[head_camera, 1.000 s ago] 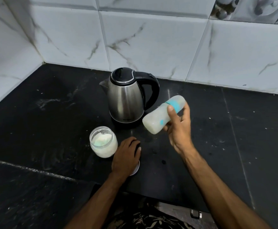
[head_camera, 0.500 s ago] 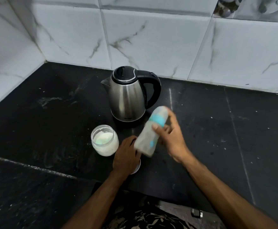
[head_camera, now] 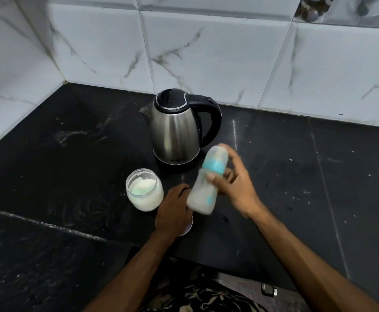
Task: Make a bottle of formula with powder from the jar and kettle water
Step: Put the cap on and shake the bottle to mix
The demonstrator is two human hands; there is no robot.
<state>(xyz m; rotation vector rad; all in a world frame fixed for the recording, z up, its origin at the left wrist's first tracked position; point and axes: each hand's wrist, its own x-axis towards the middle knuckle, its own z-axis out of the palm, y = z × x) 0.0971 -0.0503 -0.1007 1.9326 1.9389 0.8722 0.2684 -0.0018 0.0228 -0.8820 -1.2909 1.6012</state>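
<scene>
Black speckled stone counter [head_camera: 60, 167] in a corner of white marble-veined wall tiles [head_camera: 206, 52]; steel kettle [head_camera: 177, 131] with black lid and handle stands near the back wall; open clear jar [head_camera: 144, 189] of pale powder just front-left of kettle; right hand [head_camera: 233, 188] grips cloudy bottle [head_camera: 207, 182] with teal collar, front-right of kettle, tilted and motion-blurred, fingers wrapped round its middle; left hand [head_camera: 172, 210] lies palm-down on a white disc [head_camera: 189, 227], probably the jar lid; since 0.5 s ago bottle barely shifted; a second ago it lay nearly sideways, higher.
</scene>
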